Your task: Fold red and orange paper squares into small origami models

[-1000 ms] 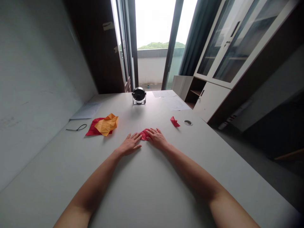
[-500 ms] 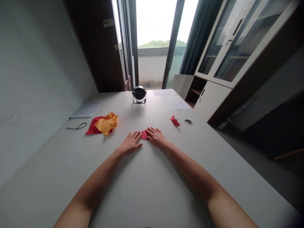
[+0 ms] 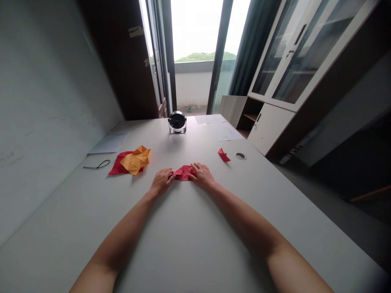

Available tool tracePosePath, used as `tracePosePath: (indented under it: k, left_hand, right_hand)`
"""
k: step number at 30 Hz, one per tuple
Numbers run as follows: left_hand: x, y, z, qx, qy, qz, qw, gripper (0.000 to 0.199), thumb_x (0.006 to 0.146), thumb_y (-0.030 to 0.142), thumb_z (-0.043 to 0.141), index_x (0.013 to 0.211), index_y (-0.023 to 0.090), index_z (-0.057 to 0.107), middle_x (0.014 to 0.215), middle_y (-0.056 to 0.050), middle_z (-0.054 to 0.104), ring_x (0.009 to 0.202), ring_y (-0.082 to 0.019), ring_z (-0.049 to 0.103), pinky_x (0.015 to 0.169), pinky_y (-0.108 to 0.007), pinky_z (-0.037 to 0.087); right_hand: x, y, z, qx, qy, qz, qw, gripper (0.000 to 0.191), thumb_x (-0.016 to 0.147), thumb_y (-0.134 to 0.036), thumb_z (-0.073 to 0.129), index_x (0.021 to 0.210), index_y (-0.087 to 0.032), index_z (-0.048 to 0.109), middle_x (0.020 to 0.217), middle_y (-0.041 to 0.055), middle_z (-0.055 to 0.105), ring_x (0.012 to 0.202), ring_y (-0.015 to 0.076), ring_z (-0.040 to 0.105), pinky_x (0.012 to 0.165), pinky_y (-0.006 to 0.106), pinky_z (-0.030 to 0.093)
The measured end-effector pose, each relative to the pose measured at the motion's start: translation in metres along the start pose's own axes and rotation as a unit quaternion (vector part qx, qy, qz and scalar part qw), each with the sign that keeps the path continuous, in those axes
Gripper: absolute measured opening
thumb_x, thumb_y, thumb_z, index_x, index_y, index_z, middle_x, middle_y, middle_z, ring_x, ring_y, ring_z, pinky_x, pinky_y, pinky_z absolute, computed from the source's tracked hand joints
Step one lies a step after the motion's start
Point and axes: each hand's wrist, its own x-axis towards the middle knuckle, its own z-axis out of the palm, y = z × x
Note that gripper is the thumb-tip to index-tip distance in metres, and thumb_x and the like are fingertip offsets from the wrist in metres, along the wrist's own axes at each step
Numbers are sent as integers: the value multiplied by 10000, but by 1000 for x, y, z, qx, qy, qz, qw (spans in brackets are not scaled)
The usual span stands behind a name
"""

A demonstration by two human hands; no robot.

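Pinching the left end of the folded red paper (image 3: 184, 173), the left hand (image 3: 162, 180) keeps a narrow grip, probably to steady it against the worktop (image 3: 183, 232). The right hand (image 3: 203, 175) covers the other end, thumb parted from fingers; whether its grip closes, I cannot tell. The paper lies between both hands, touching each.

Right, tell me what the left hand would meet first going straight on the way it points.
Most likely the folded red paper between the hands: the left hand has its fingertips at that paper's left end. Exactly how far they overlap it is hard to judge from this view.
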Motion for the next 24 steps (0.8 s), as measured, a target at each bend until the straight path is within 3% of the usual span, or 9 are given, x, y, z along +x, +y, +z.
tracePosePath:
  k: [5,11,16,19,24]
  left_hand:
    - [1,1,-5,-55,5,32,998,241,890,422,573,1004,228,658,1261,-95,634,1204,-266,540,1069,-416,370]
    - [1,6,-10,-115,-17,54,992,299,949,418,459,871,213,664,1201,-76,670,1142,-246,570,1016,-399,405]
    - [1,5,-7,-128,8,66,990,125,865,288,574,791,216,643,1153,-71,689,1095,-243,584,990,-391,425]
    - [0,6,-3,-144,8,68,987,33,805,220,625,831,220,644,1097,-62,696,1047,-236,596,956,-382,448]
    - [-1,9,5,-231,5,9,973,304,771,133,604,1052,246,632,983,-26,692,900,-185,638,845,-327,502]
  right_hand:
    - [0,0,0,23,23,-43,999,661,906,-478,562,1485,-207,395,1394,139,508,1296,279,432,1115,412,269]
    - [-1,2,-1,43,26,-62,997,696,865,-473,630,1476,-222,411,1334,131,536,1250,286,462,1090,422,315]
    - [-3,2,-4,60,31,-83,994,745,824,-500,676,1471,-239,414,1388,129,505,1309,301,412,1109,448,293]
    - [-4,2,-4,68,38,-95,992,760,799,-501,705,1461,-246,431,1329,122,543,1281,302,429,1111,461,291]
    - [-3,1,-4,79,60,-102,990,745,780,-461,733,1442,-258,457,1229,112,565,1178,291,484,1071,457,346]
